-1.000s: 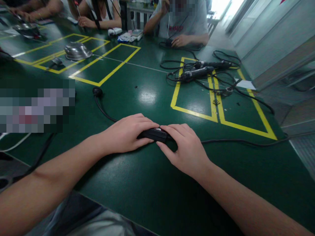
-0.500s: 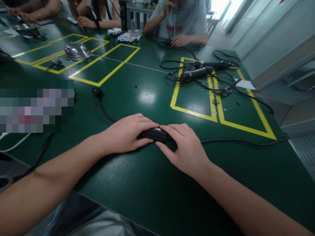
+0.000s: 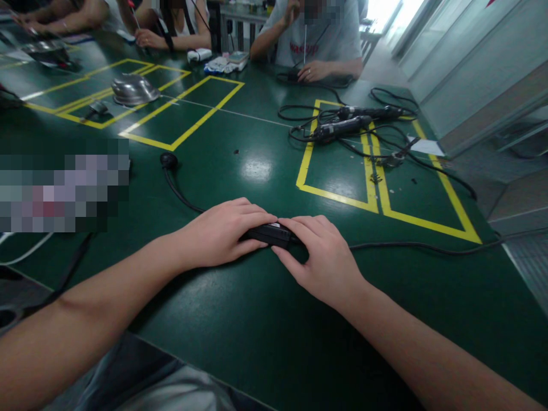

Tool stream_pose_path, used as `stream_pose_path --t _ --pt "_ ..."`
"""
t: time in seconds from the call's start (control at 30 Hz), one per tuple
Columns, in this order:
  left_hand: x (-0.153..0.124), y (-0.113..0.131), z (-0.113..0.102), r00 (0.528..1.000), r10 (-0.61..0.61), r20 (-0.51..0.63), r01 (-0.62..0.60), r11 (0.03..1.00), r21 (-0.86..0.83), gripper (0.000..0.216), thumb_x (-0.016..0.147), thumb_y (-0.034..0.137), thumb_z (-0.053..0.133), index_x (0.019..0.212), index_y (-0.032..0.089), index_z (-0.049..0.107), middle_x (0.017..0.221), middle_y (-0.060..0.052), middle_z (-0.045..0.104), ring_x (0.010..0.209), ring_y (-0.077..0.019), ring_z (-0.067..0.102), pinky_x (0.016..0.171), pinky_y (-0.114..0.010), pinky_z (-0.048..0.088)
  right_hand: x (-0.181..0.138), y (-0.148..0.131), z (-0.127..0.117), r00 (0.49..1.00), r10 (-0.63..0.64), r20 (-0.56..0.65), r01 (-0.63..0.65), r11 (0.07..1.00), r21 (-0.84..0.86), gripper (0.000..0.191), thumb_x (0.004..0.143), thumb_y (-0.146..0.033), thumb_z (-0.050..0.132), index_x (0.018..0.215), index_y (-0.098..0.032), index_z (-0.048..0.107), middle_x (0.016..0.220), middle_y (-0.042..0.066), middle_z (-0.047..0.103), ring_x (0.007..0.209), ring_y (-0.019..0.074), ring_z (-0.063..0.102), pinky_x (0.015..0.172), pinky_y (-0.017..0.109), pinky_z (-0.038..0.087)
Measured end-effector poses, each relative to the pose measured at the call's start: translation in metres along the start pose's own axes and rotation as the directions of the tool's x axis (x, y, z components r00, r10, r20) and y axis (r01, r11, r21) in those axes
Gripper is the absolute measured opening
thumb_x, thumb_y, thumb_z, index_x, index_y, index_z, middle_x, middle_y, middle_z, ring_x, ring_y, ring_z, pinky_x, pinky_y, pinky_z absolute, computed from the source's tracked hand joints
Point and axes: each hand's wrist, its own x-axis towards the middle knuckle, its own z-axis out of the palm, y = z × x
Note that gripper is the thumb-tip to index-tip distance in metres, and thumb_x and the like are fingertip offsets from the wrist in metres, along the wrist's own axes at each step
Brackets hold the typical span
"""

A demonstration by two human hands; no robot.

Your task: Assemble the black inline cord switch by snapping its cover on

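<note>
A black power adapter (image 3: pixel 273 234), box-shaped with a pale label on top, lies on the green table in front of me. My left hand (image 3: pixel 231 231) covers its left part, fingers over the top and thumb along the near side. At the right end, my right hand (image 3: pixel 323 257) curves its fingers and thumb around the box's end and the start of its cable. The left cable runs out to a round black plug (image 3: pixel 168 161) on the table. Another black cable (image 3: pixel 411 245) leads off to the right. Both palms hide part of the adapter.
Black corded screwdrivers (image 3: pixel 345 127) with tangled cables lie across yellow-taped boxes at the right. A metal bowl (image 3: pixel 133 89) sits far left. A blurred-out object (image 3: pixel 60 188) is at left. Across the table sits a person in a grey shirt (image 3: pixel 314 43); others work at far left.
</note>
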Motion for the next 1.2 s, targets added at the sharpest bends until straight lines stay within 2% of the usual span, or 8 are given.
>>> stream_pose_path --t 0.23,0.43,0.8,1.2 --pt "-0.001 -0.0007 -0.0006 1.0 0.019 -0.005 -0.019 1.0 -0.001 0.038 0.11 0.033 0.069 0.143 0.017 0.07 0.132 -0.013 0.081 0.117 -0.0288 0.074 0.105 -0.045 0.059 -0.0003 -0.0004 -0.0005 1.0 -0.001 -0.001 0.001 1.0 0.008 0.034 0.104 -0.035 0.071 0.132 -0.016 0.073 0.122 0.016 0.081 0.106 0.0345 0.072 0.09 0.053 0.059" --pt "0.0001 -0.0011 0.0 1.0 0.009 -0.005 -0.008 1.0 0.013 0.04 0.11 0.034 0.069 0.146 0.018 0.069 0.135 -0.013 0.081 0.119 -0.0292 0.074 0.106 -0.045 0.059 0.0002 -0.001 -0.0012 1.0 -0.004 0.01 0.004 1.0 0.01 0.036 0.105 -0.035 0.071 0.132 -0.013 0.073 0.121 0.016 0.081 0.104 0.0338 0.072 0.086 0.051 0.059" --pt "-0.001 0.0001 -0.0016 1.0 0.015 -0.005 -0.015 1.0 0.011 0.038 0.111 0.034 0.066 0.145 0.018 0.069 0.134 -0.014 0.081 0.119 -0.0294 0.074 0.108 -0.047 0.06 0.0013 -0.0019 -0.0035 0.999 0.022 0.034 -0.022 1.0 0.017 0.035 0.105 -0.036 0.07 0.133 -0.017 0.073 0.124 0.016 0.081 0.106 0.0347 0.073 0.089 0.054 0.06" --pt "-0.0027 -0.0017 -0.0006 0.999 0.042 -0.013 -0.041 0.999 0.026 0.041 0.113 0.037 0.062 0.149 0.017 0.067 0.138 -0.015 0.079 0.119 -0.0297 0.074 0.107 -0.047 0.06 0.0015 -0.0017 -0.0026 1.0 0.016 0.005 -0.016 1.0 0.022 0.035 0.103 -0.035 0.071 0.131 -0.014 0.073 0.121 0.016 0.082 0.104 0.0342 0.072 0.087 0.052 0.059"
